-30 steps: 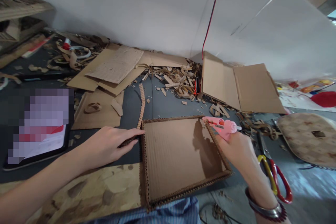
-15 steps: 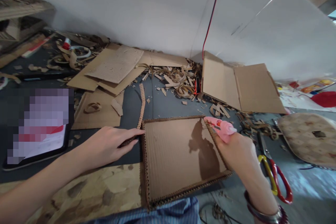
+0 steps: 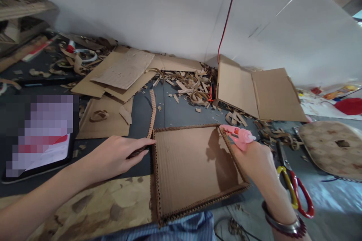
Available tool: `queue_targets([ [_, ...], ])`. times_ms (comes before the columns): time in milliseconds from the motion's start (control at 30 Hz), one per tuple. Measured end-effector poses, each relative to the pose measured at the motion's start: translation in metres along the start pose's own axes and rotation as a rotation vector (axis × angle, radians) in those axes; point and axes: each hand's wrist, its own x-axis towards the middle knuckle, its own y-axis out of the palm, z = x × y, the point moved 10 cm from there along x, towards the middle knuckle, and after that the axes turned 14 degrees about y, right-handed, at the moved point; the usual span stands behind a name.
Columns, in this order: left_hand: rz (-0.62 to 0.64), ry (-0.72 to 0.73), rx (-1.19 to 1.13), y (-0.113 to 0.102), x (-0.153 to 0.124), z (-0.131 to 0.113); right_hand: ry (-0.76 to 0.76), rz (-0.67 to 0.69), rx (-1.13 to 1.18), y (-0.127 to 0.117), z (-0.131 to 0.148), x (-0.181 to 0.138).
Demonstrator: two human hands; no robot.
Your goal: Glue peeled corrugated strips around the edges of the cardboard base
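A shallow square cardboard tray (image 3: 192, 165) with corrugated walls lies in front of me, tilted over the table's near edge. My left hand (image 3: 121, 156) is at its left wall, index fingertip touching the rim. Thumb and fingers are closed on a narrow corrugated cardboard strip (image 3: 153, 111), part of which shows dark between them while the rest stretches away past the tray's far left corner. In my right hand (image 3: 256, 165) is a pink glue gun (image 3: 240, 138), its front end at the tray's far right corner. The hand's shadow falls inside the tray.
Red-and-yellow-handled scissors (image 3: 292, 188) lie right of my right hand, near a patterned pouch (image 3: 330, 150). A tablet (image 3: 45, 135) is at the left. Cardboard sheets (image 3: 124, 69), a folded cardboard piece (image 3: 260, 94) and scraps (image 3: 195, 88) line the wall, where a red cord (image 3: 227, 19) hangs.
The view has shifted very slightly. Both hands, the tray and the glue gun hold nearly the same places, with the glue gun at the same corner.
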Motion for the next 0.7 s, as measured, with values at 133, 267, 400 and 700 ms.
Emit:
queue_targets([
  [133, -0.009, 0.001, 0.001, -0.002, 0.000, -0.001, -0.051, 0.003, 0.015, -0.003, 0.004, -0.001],
  [267, -0.008, 0.006, 0.004, -0.002, 0.000, -0.001, -0.089, -0.007, 0.023, -0.006, 0.007, -0.003],
  [400, -0.005, 0.008, 0.006, -0.002, 0.001, -0.001, -0.094, -0.028, 0.004, -0.007, 0.006, -0.003],
  [700, 0.002, 0.003, 0.002, 0.000, -0.001, 0.000, 0.007, -0.025, 0.030, -0.004, -0.012, 0.002],
])
